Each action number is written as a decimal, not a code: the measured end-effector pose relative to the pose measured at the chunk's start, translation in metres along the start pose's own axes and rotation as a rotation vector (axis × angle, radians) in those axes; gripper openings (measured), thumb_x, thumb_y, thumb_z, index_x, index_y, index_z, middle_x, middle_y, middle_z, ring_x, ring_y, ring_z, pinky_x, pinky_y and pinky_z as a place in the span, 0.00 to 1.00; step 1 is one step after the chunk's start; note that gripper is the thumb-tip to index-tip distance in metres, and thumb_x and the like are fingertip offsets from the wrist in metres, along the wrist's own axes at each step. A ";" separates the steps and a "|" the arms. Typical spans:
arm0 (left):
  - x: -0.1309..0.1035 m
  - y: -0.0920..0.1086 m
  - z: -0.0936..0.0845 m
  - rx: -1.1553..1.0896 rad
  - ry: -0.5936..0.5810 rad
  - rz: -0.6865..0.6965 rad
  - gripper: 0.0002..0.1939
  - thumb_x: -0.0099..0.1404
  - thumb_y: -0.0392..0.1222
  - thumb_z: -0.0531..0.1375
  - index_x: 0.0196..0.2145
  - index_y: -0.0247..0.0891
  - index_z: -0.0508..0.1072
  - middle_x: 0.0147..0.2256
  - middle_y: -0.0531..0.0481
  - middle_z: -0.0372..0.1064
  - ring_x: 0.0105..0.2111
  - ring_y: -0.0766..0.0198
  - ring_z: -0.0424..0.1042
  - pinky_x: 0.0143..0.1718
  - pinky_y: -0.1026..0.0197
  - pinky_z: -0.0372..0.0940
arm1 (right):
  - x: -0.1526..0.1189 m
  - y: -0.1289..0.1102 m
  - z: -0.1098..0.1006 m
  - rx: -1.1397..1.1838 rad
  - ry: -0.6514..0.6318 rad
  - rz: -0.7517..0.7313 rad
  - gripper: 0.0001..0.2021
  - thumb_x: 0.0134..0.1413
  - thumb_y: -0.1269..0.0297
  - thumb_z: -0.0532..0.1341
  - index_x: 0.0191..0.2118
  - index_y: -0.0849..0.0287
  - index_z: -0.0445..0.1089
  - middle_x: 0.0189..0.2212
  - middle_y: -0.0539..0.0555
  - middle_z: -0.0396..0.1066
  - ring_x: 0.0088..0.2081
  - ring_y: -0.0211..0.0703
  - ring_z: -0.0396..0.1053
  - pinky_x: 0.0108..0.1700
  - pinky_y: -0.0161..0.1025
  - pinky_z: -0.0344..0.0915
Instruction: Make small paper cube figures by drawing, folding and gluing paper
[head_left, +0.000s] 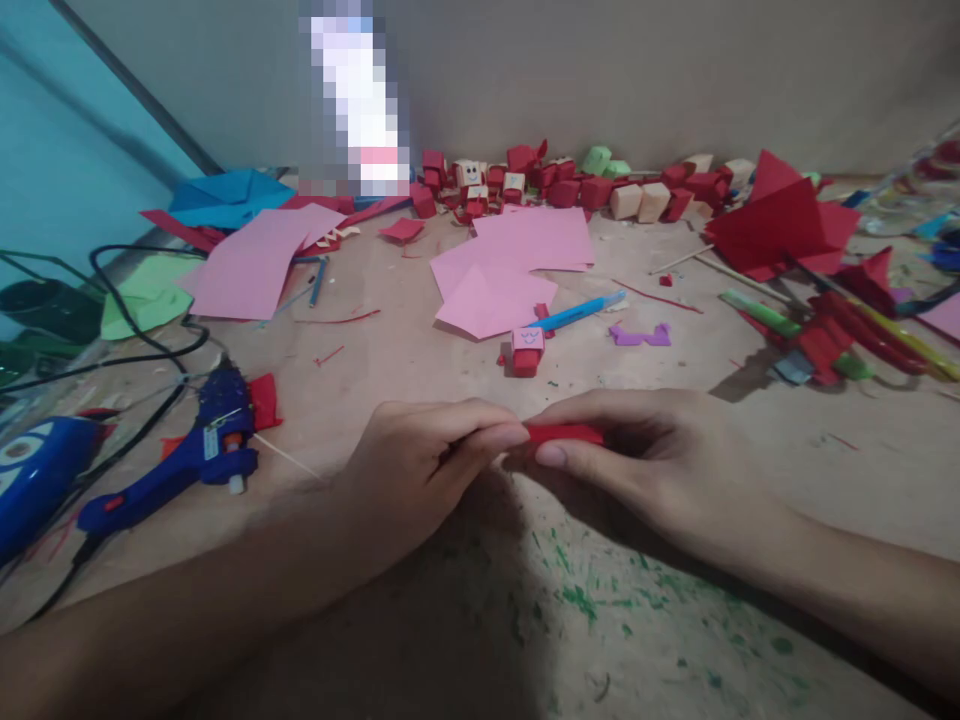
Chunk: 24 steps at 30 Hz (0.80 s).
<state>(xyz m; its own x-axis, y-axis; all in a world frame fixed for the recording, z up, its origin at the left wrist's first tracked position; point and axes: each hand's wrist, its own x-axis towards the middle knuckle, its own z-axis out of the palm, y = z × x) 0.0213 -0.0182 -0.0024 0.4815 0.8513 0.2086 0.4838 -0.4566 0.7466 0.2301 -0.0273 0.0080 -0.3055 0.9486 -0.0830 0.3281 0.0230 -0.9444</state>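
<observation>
A small piece of folded red paper is pinched between my two hands over the near part of the table. My left hand grips its left end, where the fingers hide it. My right hand holds the other end, thumb in front and fingers behind. Just beyond them stands a little red paper figure with a pink top and a drawn face. Behind that figure lie a blue pen and several pink paper sheets. A purple paper strip is to the right.
On the left are a blue glue gun, its black cable and a blue rounded object. Small paper blocks line the wall. Red sheets and blurred scissors lie right. Green marks stain the table.
</observation>
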 end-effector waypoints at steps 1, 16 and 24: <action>0.001 0.000 0.000 -0.016 -0.007 0.007 0.12 0.73 0.37 0.58 0.33 0.40 0.79 0.26 0.59 0.77 0.25 0.72 0.72 0.31 0.70 0.65 | 0.000 0.000 0.000 0.001 0.001 0.011 0.05 0.58 0.65 0.67 0.35 0.57 0.82 0.28 0.51 0.81 0.28 0.39 0.74 0.28 0.32 0.68; 0.000 -0.004 0.000 -0.007 0.032 -0.038 0.09 0.70 0.36 0.62 0.33 0.40 0.81 0.23 0.58 0.77 0.20 0.72 0.70 0.26 0.70 0.64 | -0.001 0.006 -0.001 0.069 -0.027 -0.018 0.10 0.63 0.63 0.64 0.33 0.59 0.80 0.27 0.52 0.80 0.28 0.38 0.77 0.32 0.33 0.72; 0.003 -0.005 0.003 -0.208 0.070 -0.226 0.09 0.69 0.39 0.62 0.33 0.39 0.82 0.25 0.55 0.76 0.23 0.70 0.72 0.26 0.68 0.67 | 0.005 0.004 -0.004 0.268 0.075 0.054 0.06 0.59 0.63 0.67 0.34 0.61 0.78 0.25 0.51 0.78 0.21 0.34 0.71 0.25 0.31 0.71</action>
<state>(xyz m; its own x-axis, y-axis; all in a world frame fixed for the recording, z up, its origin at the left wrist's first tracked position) 0.0224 -0.0143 -0.0071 0.3237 0.9442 0.0608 0.4092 -0.1976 0.8908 0.2334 -0.0216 0.0045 -0.2239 0.9670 -0.1214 0.0911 -0.1033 -0.9905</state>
